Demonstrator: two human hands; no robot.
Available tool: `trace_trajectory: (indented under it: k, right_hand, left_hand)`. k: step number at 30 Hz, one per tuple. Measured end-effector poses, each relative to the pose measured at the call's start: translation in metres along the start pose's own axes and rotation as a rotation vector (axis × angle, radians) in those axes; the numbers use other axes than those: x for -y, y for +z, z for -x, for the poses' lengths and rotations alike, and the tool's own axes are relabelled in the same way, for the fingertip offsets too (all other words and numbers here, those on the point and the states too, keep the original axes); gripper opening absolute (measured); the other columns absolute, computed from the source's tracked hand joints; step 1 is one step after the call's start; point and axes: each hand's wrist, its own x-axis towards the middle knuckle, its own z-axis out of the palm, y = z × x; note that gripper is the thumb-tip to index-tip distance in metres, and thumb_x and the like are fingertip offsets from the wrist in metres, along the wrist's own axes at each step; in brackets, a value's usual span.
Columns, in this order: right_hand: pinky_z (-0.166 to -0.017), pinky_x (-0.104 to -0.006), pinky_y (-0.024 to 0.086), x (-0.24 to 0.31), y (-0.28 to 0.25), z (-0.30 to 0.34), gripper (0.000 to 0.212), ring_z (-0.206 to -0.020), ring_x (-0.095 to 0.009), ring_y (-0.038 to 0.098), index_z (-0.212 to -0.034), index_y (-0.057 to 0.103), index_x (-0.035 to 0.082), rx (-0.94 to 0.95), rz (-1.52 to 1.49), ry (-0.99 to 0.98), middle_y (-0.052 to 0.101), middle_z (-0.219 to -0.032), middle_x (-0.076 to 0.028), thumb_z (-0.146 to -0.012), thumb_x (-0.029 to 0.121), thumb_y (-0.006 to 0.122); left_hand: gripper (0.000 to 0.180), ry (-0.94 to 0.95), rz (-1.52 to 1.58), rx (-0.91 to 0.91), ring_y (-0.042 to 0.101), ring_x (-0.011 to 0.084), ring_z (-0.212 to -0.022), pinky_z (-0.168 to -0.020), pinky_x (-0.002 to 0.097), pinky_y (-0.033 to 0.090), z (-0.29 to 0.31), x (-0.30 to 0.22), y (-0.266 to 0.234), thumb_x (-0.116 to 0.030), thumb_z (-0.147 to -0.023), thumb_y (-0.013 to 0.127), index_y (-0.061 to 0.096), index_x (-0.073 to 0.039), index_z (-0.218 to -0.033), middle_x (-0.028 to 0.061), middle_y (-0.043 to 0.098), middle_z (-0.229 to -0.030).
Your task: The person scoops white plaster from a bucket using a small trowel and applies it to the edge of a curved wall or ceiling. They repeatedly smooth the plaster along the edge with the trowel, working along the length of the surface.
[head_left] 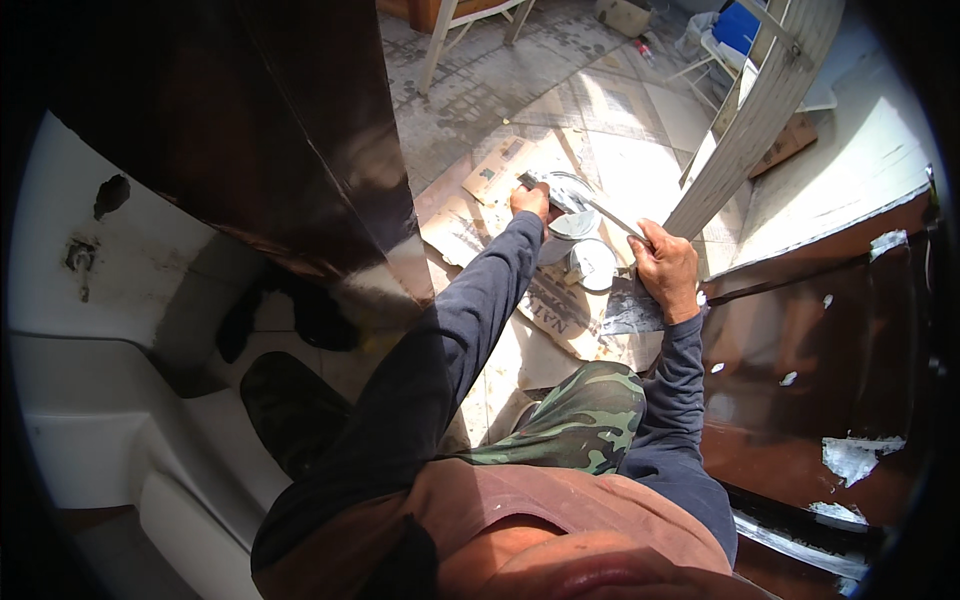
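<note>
My left hand (530, 203) is closed by a small dark piece (527, 180) at the left edge of a round, grey-smeared container (572, 190). What exactly its fingers hold is partly hidden. My right hand (668, 265) grips a long, narrow, pale stick (618, 215), which slants up and left to that container's rim. Between the hands stands a pail with a grey-smeared top (574, 226). Closer to me is a smaller white can (593, 266). Both stand on flattened cardboard (560, 315) spread over the floor.
A dark brown panel (330, 130) rises at the left, beside a white moulded piece (80, 410). A wooden post (750, 120) leans at the right. Below it, a brown surface (800, 400) bears whitish filler patches. A chair (445, 40) stands on the tiled floor beyond.
</note>
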Motion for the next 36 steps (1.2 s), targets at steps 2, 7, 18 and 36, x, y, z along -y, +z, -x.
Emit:
trace_trajectory:
  k: [2,7,18,36]
  right_hand:
    - [-0.061,-0.0407,0.053,0.019,0.012,0.007,0.026,-0.069,-0.034,0.069,-0.110,0.069,0.008,-0.016,0.009,-0.009,0.068,-0.075,-0.018,-0.086,0.016,0.072]
    - [-0.063,-0.0435,0.053,0.030,0.031,0.003,0.017,-0.068,-0.037,0.068,-0.097,0.066,0.005,0.003,-0.021,0.013,0.067,-0.073,-0.018,-0.087,0.017,0.070]
    - [-0.073,-0.0334,0.053,-0.115,0.119,0.000,0.036,-0.079,-0.020,0.069,-0.117,0.068,-0.005,-0.011,-0.613,0.671,0.074,-0.093,-0.016,-0.090,0.020,0.070]
    - [-0.089,-0.0376,0.054,-0.120,0.348,0.136,0.043,-0.104,-0.031,0.071,-0.113,0.068,-0.004,0.027,-0.437,1.464,0.072,-0.115,-0.022,-0.081,0.020,0.083]
  left_hand:
    - [0.024,0.135,-0.082,0.002,0.071,0.0256,-0.076,-0.064,0.0382,0.063,-0.001,0.007,0.001,-0.012,-0.089,0.064,0.061,0.003,-0.107,0.0167,0.070,-0.094]
    - [0.024,0.482,-0.522,-0.116,0.062,0.0272,-0.070,-0.070,0.0409,0.051,-0.004,0.024,-0.011,-0.017,-0.081,0.068,0.062,0.006,-0.086,0.0181,0.065,-0.075]
    - [0.025,0.640,-0.634,0.122,0.065,0.0168,-0.088,-0.082,0.0307,0.050,0.001,-0.019,-0.042,-0.013,-0.094,0.067,0.069,-0.001,-0.115,0.0068,0.074,-0.100]
    - [0.018,0.837,-0.239,0.219,0.066,0.0109,-0.086,-0.079,0.0306,0.058,0.072,-0.038,-0.052,-0.015,-0.097,0.071,0.070,-0.008,-0.114,0.0009,0.071,-0.101]
